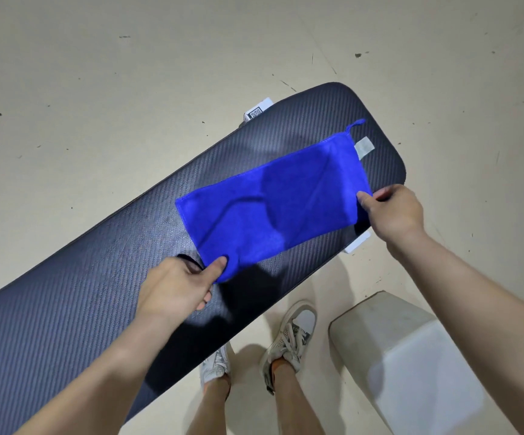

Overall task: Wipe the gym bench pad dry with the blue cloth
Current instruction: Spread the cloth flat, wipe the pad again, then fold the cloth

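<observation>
A long dark gym bench pad [75, 293] with a ribbed weave runs diagonally from lower left to upper right. Over its right half the blue cloth [273, 199] is stretched out as a folded rectangle, with a small loop and a white label at its far corner. My left hand [179, 284] pinches the cloth's near left corner between thumb and fingers. My right hand [392, 211] pinches the right corner at the pad's near edge. The cloth looks slightly lifted, casting a shadow on the pad.
A white block-shaped object [405, 356] stands on the floor at lower right, close to my right forearm. My two feet in grey sneakers [289, 337] are beside the pad's near edge. White bench parts [259, 111] peek out under the pad. Beige floor surrounds everything.
</observation>
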A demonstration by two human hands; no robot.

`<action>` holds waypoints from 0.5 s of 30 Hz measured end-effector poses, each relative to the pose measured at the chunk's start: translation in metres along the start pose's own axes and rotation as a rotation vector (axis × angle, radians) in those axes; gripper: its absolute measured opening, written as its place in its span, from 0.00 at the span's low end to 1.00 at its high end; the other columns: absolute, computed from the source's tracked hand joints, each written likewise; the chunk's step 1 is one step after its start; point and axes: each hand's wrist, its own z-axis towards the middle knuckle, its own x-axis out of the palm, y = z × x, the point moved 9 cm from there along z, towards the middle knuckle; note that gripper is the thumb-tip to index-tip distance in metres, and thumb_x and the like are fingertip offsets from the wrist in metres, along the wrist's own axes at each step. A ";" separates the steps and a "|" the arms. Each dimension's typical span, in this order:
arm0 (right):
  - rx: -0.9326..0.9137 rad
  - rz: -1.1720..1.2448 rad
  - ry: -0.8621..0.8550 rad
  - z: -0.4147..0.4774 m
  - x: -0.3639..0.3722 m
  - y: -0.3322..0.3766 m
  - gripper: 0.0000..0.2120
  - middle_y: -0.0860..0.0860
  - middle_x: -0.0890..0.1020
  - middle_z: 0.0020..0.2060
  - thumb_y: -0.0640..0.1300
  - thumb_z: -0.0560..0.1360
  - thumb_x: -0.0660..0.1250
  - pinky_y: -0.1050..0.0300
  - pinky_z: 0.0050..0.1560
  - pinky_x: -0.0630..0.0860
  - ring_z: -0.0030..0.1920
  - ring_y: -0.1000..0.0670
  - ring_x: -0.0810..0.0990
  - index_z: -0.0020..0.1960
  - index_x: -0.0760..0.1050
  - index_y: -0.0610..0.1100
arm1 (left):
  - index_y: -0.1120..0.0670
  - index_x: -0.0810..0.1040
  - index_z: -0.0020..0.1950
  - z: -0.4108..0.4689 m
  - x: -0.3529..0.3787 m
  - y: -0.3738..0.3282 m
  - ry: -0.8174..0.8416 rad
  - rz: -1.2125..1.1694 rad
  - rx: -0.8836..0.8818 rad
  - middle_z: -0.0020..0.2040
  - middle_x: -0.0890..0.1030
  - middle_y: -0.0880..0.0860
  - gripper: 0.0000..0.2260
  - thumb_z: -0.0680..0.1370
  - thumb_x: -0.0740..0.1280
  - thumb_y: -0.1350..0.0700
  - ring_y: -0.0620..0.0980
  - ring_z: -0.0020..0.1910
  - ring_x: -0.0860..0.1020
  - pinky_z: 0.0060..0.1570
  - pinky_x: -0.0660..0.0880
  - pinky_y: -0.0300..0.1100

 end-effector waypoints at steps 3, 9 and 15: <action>0.090 0.161 0.020 0.003 0.002 -0.006 0.10 0.46 0.79 0.40 0.45 0.72 0.72 0.49 0.45 0.76 0.42 0.44 0.76 0.38 0.72 0.46 | 0.56 0.81 0.30 0.000 0.012 0.009 0.008 -0.278 -0.021 0.28 0.82 0.55 0.17 0.70 0.73 0.44 0.55 0.31 0.82 0.42 0.81 0.52; 0.226 0.487 0.061 -0.008 0.004 -0.024 0.11 0.45 0.79 0.45 0.34 0.70 0.73 0.57 0.49 0.77 0.43 0.47 0.78 0.42 0.74 0.46 | 0.57 0.72 0.41 -0.005 0.025 0.009 0.029 -0.724 -0.104 0.34 0.82 0.58 0.08 0.77 0.69 0.57 0.51 0.29 0.82 0.31 0.77 0.40; 0.302 0.568 0.161 -0.027 0.001 -0.053 0.08 0.46 0.78 0.35 0.33 0.72 0.70 0.63 0.32 0.72 0.28 0.53 0.73 0.39 0.75 0.42 | 0.57 0.75 0.41 -0.020 0.008 0.040 0.034 -0.949 -0.173 0.35 0.83 0.58 0.06 0.75 0.71 0.59 0.46 0.31 0.83 0.33 0.79 0.33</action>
